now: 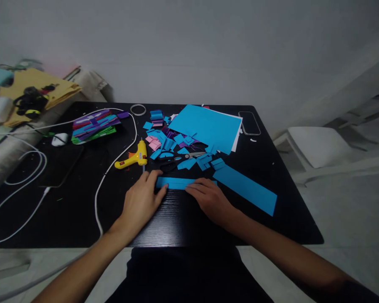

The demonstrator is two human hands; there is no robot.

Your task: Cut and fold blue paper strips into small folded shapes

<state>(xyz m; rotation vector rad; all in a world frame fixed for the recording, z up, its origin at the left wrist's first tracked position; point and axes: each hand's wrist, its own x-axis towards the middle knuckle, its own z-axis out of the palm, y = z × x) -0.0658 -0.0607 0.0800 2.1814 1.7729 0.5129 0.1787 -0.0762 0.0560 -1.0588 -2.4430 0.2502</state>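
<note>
A folded blue paper strip [177, 183] lies crosswise near the front of the black table. My left hand [142, 194] grips its left end, thumb on the near edge and fingers at the far edge. On the right part of the strip, my right hand [207, 198] presses with its fingers together, holding the paper; its fingertips cover part of the fold. Beyond the strip lie black-handled scissors [180, 157] among small blue paper pieces [187, 163]. A wider blue paper strip [248, 190] lies to the right of my right hand.
A yellow glue gun [133, 157] lies beyond my left hand, beside a white cable [96, 198]. Blue sheets [208, 126] and a phone [249, 123] are at the back right. Bundled coloured strips [94, 125], a tape roll [138, 110] and a dark tablet [61, 166] are further left.
</note>
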